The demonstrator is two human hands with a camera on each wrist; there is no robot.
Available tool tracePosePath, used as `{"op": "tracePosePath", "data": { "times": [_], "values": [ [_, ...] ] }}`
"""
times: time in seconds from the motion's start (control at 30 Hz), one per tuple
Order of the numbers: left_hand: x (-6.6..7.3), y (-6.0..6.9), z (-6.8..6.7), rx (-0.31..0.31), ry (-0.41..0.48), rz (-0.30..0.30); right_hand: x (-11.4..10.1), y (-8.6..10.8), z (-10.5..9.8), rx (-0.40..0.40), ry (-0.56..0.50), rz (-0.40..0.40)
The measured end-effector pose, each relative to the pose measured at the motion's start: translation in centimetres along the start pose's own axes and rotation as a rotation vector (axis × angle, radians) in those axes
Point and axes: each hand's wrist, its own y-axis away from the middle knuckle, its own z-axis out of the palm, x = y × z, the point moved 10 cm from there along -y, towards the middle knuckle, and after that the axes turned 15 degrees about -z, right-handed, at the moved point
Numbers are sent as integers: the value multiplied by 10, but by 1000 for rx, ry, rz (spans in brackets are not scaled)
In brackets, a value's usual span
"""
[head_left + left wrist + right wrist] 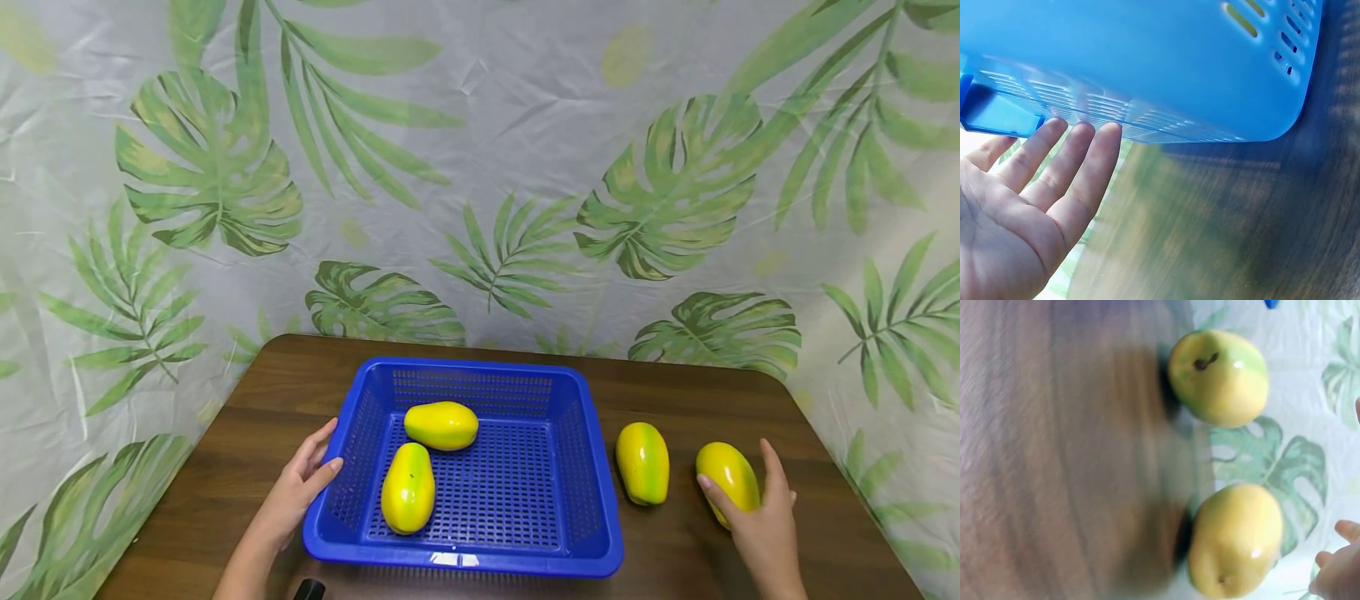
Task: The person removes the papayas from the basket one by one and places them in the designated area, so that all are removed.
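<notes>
1. Background: pale grey cloth printed with green leaves (517,125) hangs behind a dark brown wood-grain table (210,500) with rounded far corners.
2. Left hand (296,492): positioned at the left side of the basket. Fingers are extended, thumb held apart; in the left wrist view the fingertips meet the outer wall.
3. Black object (309,590): partly visible at the lower edge, in front of the basket; its type cannot be told.
4. Blue rectangular plastic basket (375,552): upright on the table, with perforated walls and base. It contains two fruits.
5. Glossy yellow-green oval fruit (408,489): near the basket's left wall, lengthwise front to back.
6. Yellow pear-shaped fruit (441,426): behind it, lying crosswise.
7. Yellow oval fruit with a green stripe (642,463): on the table, just beside the basket's right wall.
8. Rightmost yellow oval fruit (731,479): on the table, between the right hand's thumb and fingers.
9. Right hand (768,525): thumb and fingers spread wide around that fruit; contact cannot be confirmed.
</notes>
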Motion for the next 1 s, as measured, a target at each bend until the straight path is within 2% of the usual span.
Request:
{"op": "tracePosePath", "data": {
  "times": [0.2, 0.5, 0.7, 1.0],
  "values": [
    [-1, 0, -1, 6, -5, -1, -19, 0, 2, -13, -63, 29],
    [-1, 0, -1, 8, 2, -9, -61, -4, 9, -66, -120, -52],
    [-1, 0, -1, 9, 1, -7, -92, -5, 17, -78, -168, -149],
    [1, 0, 0, 9, -3, -2, -134, -4, 46, -164, -252, -262]
  ]
}}
